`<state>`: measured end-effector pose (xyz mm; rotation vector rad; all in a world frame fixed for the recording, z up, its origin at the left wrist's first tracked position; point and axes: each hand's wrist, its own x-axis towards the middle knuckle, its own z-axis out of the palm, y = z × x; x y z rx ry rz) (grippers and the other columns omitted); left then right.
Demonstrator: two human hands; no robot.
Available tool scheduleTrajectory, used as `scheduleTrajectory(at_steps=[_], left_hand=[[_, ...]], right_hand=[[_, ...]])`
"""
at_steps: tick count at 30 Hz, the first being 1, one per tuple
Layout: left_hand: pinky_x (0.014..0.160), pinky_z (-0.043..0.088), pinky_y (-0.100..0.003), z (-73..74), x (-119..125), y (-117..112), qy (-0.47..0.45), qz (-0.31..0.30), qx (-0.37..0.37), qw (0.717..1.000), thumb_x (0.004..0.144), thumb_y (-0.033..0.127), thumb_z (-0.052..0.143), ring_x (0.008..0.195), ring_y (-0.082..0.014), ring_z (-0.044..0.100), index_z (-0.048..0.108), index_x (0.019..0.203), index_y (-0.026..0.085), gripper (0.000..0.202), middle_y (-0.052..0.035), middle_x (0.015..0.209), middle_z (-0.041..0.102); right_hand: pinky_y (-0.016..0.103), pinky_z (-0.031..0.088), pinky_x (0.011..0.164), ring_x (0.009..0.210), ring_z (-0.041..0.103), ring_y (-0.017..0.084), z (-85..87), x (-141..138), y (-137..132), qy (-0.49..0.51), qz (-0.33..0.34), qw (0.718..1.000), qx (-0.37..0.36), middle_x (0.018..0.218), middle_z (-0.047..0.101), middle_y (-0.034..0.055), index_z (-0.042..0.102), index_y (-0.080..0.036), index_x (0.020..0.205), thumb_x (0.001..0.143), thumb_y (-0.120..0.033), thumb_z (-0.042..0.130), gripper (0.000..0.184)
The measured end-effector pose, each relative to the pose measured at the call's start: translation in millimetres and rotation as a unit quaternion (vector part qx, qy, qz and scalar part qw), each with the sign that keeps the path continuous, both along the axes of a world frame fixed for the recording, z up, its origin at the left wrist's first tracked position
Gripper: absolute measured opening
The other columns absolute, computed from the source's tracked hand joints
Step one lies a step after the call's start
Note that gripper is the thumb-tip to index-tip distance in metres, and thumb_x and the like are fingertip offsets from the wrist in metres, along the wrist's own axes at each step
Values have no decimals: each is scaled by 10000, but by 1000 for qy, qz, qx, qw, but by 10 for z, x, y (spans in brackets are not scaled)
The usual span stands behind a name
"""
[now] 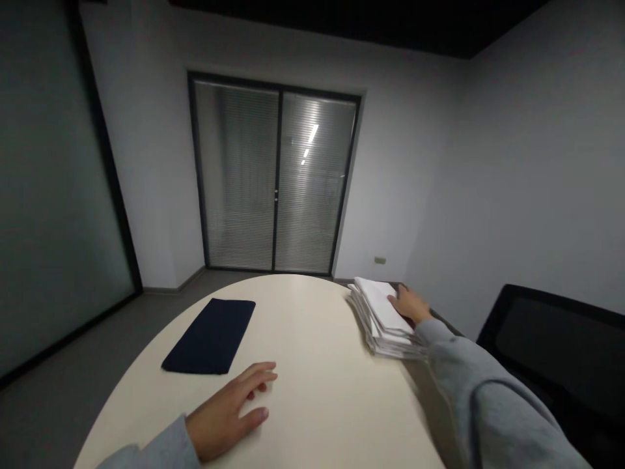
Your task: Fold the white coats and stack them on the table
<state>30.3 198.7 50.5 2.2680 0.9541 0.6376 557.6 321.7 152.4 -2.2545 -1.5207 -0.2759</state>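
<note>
A stack of white folded sheets (378, 312), cloth or paper I cannot tell, lies at the right side of the round table (312, 404). My right hand (410, 305) reaches over the stack's right edge. Its thumb rests on the top sheet and the fingers close at the edge; part of the grip is hidden. At the left lies a flat dark navy rectangle (212, 335), which looks like folded cloth. Just in front of its near edge, my left hand (234, 410) hovers low over the table or rests on it, fingers apart and holding nothing.
A black chair (556, 345) stands at the right, close to my right arm. Beyond the table are a glazed door with blinds (276, 176), a white wall (405, 163) and a wall socket (379, 260). A dark-framed frosted panel (53, 195) stands at the left.
</note>
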Motion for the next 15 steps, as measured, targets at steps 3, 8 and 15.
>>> scheduleTrajectory(at_steps=[3,8,15], left_hand=[[1129,458,-470,116,-20,60,23,102,145,984,948,282,576,1297,-278,577,640,1311,273,369,-89,1414,631],[1221,268,-569,47,-260,382,146,348,248,892,891,420,619,1487,-390,363,469,1531,143,713,-174,1595,456],[1191,283,-622,-73,-460,544,268,345,137,889,929,343,498,1459,-427,418,561,1483,103,607,-187,1562,498]], right_hand=[[628,376,1049,1342,480,443,195,-343,-65,-42,25,997,57,1492,480,275,519,-124,1443,968,-383,522,541],[494,397,1090,1288,520,316,115,-1600,-421,-53,325,926,183,1382,577,153,612,-204,1263,959,-338,533,341],[471,407,1101,1284,523,285,-931,-2873,-960,74,509,857,13,1403,561,128,591,-229,1303,886,-187,573,419]])
